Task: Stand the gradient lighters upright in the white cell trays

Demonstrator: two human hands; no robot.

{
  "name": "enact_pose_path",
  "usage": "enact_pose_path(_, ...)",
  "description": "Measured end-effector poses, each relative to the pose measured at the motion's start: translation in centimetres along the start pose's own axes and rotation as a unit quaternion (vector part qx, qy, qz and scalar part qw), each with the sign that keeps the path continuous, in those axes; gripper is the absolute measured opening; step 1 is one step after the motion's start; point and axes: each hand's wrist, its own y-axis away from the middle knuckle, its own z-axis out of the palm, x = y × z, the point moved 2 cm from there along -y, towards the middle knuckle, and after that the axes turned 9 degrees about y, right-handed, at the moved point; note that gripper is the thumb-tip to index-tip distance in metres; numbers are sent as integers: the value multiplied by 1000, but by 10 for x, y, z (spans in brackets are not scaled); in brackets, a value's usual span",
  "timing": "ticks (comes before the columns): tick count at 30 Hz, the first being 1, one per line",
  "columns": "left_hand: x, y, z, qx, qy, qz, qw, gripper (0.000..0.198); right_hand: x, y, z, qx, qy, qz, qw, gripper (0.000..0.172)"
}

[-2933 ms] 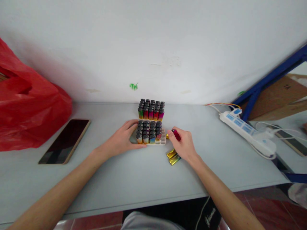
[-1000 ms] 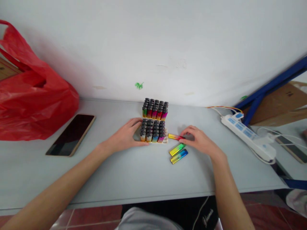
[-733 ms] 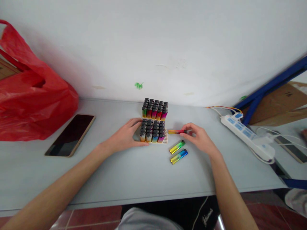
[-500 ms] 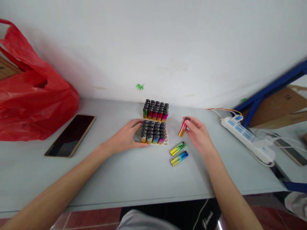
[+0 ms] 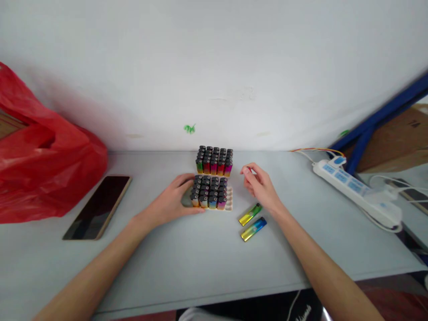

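Note:
My left hand (image 5: 170, 199) curves round the left side of the front white tray (image 5: 229, 207), thumb along its near edge and fingers behind. In that tray stand rows of lighters (image 5: 209, 192) with black tops, and vacant slots show along its right side. My right hand (image 5: 261, 185) is closed on a red lighter, right of the trays; the fingers hide most of it. Below this hand a green-and-yellow lighter (image 5: 250, 215) and a blue-and-yellow lighter (image 5: 253, 229) lie flat on the table. Behind the front tray stands a second block of upright lighters (image 5: 214, 161).
A phone (image 5: 98, 207) lies on the grey table (image 5: 187, 263) at the left, beside a red plastic bag (image 5: 56, 165). At the right are a white power strip (image 5: 354, 189) with cables, a blue metal frame (image 5: 363, 149) and a cardboard box (image 5: 394, 140). A white wall closes the back.
My right hand has moved left towards the front tray and turned, so the red lighter is now mostly hidden. My left hand stays at the tray. The whole view has shifted slightly.

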Motion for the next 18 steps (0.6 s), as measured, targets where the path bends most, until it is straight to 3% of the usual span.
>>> enact_pose_path(4,-2,-2,0,-2,5,6,1000,82,2,2,1,80,155,-52,983,62)
enact_pose_path(13,-3,-1,-1,-1,2,-4,1000,81,-5,11,6,20,245,-113,963,43)
enact_pose_path(18,-4,1,0,4,-1,6,1000,76,-10,11,-3,35,254,-119,959,36)
